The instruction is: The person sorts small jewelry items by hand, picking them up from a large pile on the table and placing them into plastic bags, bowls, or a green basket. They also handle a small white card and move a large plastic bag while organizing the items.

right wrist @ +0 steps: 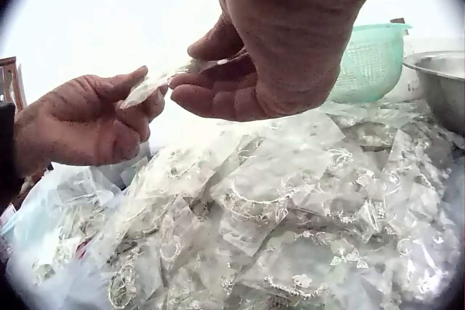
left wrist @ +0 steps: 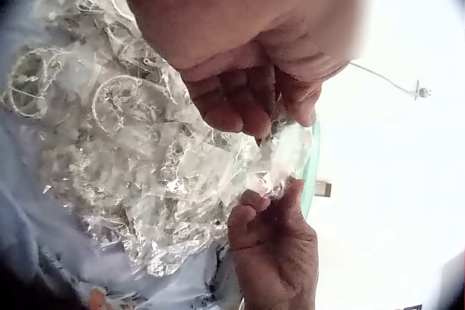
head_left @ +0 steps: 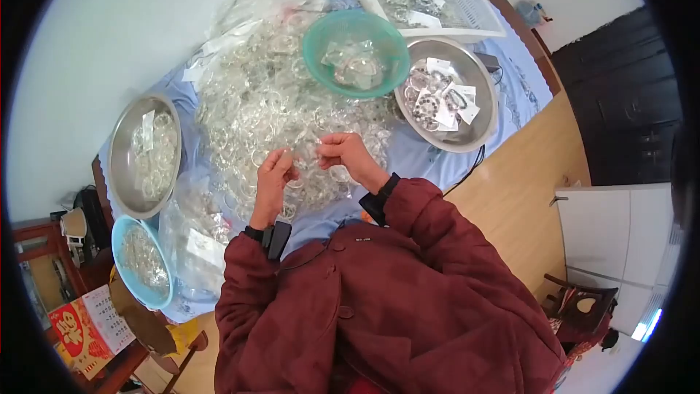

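Note:
Both hands meet over a wide heap of small clear plastic bags [head_left: 259, 120], many with pale bracelet-like jewellery inside. My left hand [head_left: 273, 181] pinches one end of a small clear plastic bag [right wrist: 149, 92] between thumb and fingers. From the other side, my right hand [head_left: 351, 157] pinches the same bag, its fingertips close to those of the left. In the left wrist view the bag [left wrist: 282, 156] stretches between the two hands and looks shiny and crumpled. Its contents are too blurred to make out. The heap lies just below both hands.
Beyond the heap stands a green basket [head_left: 312, 66]. To the right are a steel bowl [head_left: 490, 106] of carded bracelets and a white crate [head_left: 474, 18]. At left stand another steel bowl [head_left: 117, 149], a blue basin [head_left: 169, 284] and a large clear bag [head_left: 186, 211].

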`<state>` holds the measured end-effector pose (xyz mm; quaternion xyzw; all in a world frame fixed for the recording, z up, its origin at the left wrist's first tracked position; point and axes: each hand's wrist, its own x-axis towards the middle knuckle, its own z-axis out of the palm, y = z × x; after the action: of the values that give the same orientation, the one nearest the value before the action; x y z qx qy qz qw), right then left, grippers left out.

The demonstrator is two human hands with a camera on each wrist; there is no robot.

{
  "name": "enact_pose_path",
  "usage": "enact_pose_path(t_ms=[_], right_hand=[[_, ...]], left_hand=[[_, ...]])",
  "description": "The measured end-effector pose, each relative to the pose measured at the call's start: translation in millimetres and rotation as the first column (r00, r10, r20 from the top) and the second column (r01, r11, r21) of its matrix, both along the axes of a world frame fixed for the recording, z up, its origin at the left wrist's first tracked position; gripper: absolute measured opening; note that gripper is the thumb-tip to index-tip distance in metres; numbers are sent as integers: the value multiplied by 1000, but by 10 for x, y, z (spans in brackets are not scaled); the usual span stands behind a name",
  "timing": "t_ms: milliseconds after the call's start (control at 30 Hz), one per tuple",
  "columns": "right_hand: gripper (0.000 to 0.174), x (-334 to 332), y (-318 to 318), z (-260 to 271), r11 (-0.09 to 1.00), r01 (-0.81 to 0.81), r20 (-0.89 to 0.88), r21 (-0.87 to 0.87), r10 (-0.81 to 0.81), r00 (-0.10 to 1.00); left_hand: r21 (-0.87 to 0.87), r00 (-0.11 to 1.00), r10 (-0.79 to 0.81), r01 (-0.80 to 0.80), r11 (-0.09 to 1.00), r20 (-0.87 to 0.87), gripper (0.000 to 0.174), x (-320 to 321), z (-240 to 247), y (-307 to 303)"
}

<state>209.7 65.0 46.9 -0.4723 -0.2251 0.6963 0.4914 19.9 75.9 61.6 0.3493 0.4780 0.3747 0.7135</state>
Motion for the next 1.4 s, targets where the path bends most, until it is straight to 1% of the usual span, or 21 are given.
enact_pose_path(t_ms=[200,267,300,333,400,500,567,600,633,700,733,800,833,933,1000,1033,1100,1167,1233,1333,1400], right_hand=[[14,15,-42,63,995,-90,65,-41,92,994],[13,76,-60,-2,979,-198,151,50,188,970],[13,75,-79,67,975,-186,187,124,161,969],[12,110,-79,113,978,-186,204,96,164,965],[14,207,-44,126,991,-127,208,47,115,971],[17,445,52,288,999,7,214,53,-19,977],[15,808,242,330,981,45,145,188,-73,987],[17,957,342,445,960,159,168,231,-200,965],[18,1360,525,386,837,-67,376,544,-172,910],[20,1473,859,885,824,369,36,430,-424,905],[20,1596,933,917,830,366,39,421,-420,907],[23,1847,1050,966,787,541,-1,296,-566,824],[23,1849,1031,940,785,541,1,300,-568,823],[24,1751,747,591,954,98,211,282,-162,964],[22,1375,337,366,984,-24,306,177,-32,951],[23,1238,111,227,995,4,311,95,-34,950],[24,1171,-282,-128,997,-61,409,-41,72,910],[25,1120,-612,-312,980,-107,505,-168,179,844],[26,1127,-841,-540,973,-139,531,-183,217,819],[26,1107,-1008,-721,955,-235,576,-182,297,761],[28,1021,-1035,-745,955,-229,593,-190,298,749]], left_hand=[[-37,997,63,-61,997,42,17,-36,-75,54],[7,997,72,-72,997,-10,15,-56,-27,45],[20,994,90,-91,996,66,15,-99,-69,85],[34,984,114,-120,992,137,15,-192,-122,77],[-49,975,196,-192,980,103,14,-330,-97,77],[-48,953,302,-301,952,-4,14,-642,-155,-80],[-49,944,327,-329,943,-49,14,-774,-223,-189],[-54,931,355,-360,931,-80,14,-872,-277,-263],[-59,916,384,-392,918,-114,14,-971,-336,-345],[-71,893,421,-436,897,-157,14,-1127,-424,-549],[-95,889,425,-444,891,-172,14,-1185,-455,-656],[-127,886,423,-449,884,-188,15,-1220,-487,-728],[-126,888,422,-447,886,-183,15,-1201,-497,-734],[-178,920,335,-371,912,-202,15,-1140,-517,-779],[-213,936,273,-320,923,-223,15,-1096,-477,-844],[-238,949,208,-264,935,-238,16,-1046,-464,-829],[-271,966,104,-168,948,-237,16,-970,-554,-803],[-208,934,-13,-66,976,-358,20,-1043,-756,-893],[-190,903,-67,-16,982,-424,21,-1049,-847,-969],[-206,778,-124,-7,979,-616,24,-1012,-845,-940],[-265,804,-138,-25,964,-579,24,-973,-826,-926]])
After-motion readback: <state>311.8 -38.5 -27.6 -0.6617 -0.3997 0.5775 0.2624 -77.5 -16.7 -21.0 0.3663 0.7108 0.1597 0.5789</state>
